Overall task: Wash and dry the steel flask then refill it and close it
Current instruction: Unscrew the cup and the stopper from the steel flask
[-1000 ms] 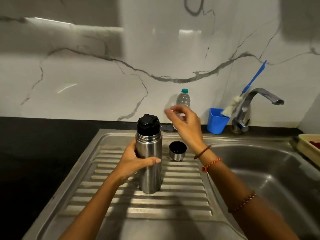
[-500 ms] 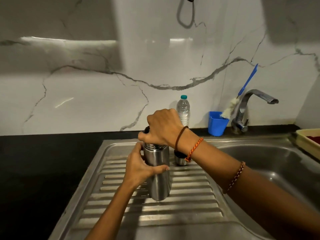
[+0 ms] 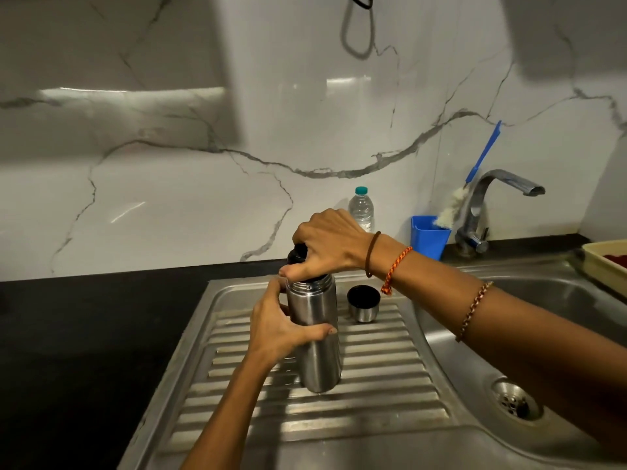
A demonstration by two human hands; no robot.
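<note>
Head view, items logged against the steel flask (image 3: 315, 334). It stands upright on the ribbed steel drainboard (image 3: 373, 401), brushed cylinder, threaded neck. I see the left hand (image 3: 278, 330) wrapped round its body, thumb across the front. Right hand (image 3: 330, 247) curled over the black stopper (image 3: 297, 253) on top, hiding most of it. Steel cap cup (image 3: 363, 302) just right of the flask, open end up, dark inside. Behind the flask: clear plastic bottle (image 3: 361, 212), teal cap. Further right: blue tub (image 3: 429, 237) holding a blue-handled bottle brush (image 3: 475, 171), chrome tap (image 3: 488, 198), sink basin (image 3: 576, 307) with drain.
</note>
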